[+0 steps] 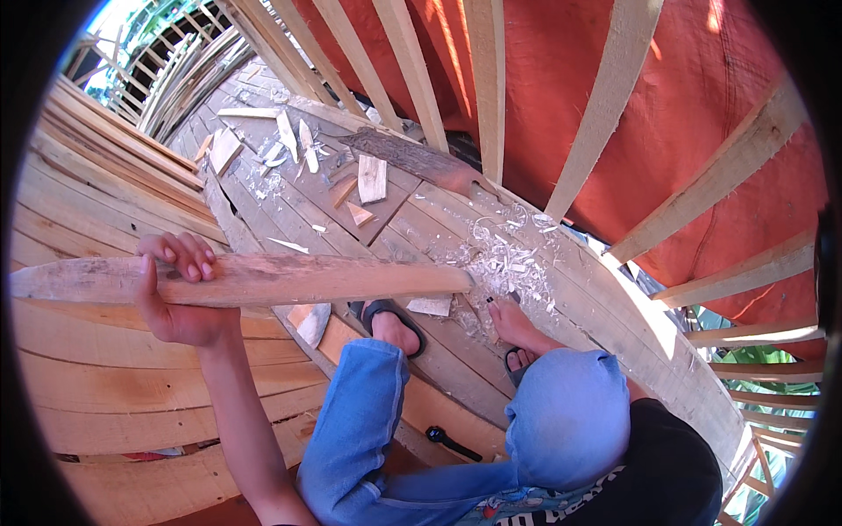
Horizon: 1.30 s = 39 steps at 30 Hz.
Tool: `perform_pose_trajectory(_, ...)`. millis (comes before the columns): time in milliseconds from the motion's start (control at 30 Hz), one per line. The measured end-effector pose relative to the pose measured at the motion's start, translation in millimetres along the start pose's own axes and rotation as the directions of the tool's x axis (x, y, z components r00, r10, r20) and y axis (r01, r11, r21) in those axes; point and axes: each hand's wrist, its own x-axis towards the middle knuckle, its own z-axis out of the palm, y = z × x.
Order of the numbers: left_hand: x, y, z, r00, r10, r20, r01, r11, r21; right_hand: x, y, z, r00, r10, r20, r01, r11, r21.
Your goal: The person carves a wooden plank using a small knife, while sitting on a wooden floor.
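Observation:
My left hand [180, 294] grips a long, flat piece of wood [324, 279] from beneath, its fingers curled over the upper edge. The piece lies nearly level across the view, tapering toward its left end. Close to its right end, low over the deck, is my right hand [510, 323]; that forearm passes behind my raised knee. Its fingers are closed, and a small dark end [490, 300] shows at them, too little to name. Pale wood shavings [517, 267] lie scattered just beyond this hand.
Offcuts [372, 179] and a bark-covered slab [408, 158] lie on the plank floor [421, 219]. Upright wooden ribs [487, 88] stand before a red sheet [702, 123] on the right. Curved planking [167, 377] rises on the left. A black object with a rounded end [452, 443] rests near my legs.

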Motion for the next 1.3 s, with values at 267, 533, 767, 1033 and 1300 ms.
perform_pose_trajectory(267,-22.7,5.6,17.8,0.993,0.113,0.030,-0.114,0.993,0.011,-7.9,-3.0,-10.4,0.998,0.050,-0.050,-0.048,0.997,0.053)
perform_pose_trajectory(533,-72.2,30.4,31.6,0.966,0.232,-0.112,-0.221,0.970,0.098,-11.5,-13.8,-2.9,0.996,0.006,-0.092,0.000,0.998,0.064)
perform_pose_trajectory(767,-78.3,31.9,28.7,0.974,0.215,-0.072,-0.211,0.976,0.054,-13.3,-13.4,-14.3,0.985,0.163,0.062,-0.167,0.984,0.067)
perform_pose_trajectory(1033,-82.8,33.8,41.6,0.968,0.250,-0.031,-0.248,0.966,0.070,-13.1,-13.1,-15.6,0.990,0.130,0.060,-0.132,0.990,0.045)
perform_pose_trajectory(1300,-84.2,33.5,43.4,0.971,0.237,-0.035,-0.236,0.971,0.045,-6.0,8.3,0.7,0.992,0.073,-0.099,-0.063,0.993,0.102)
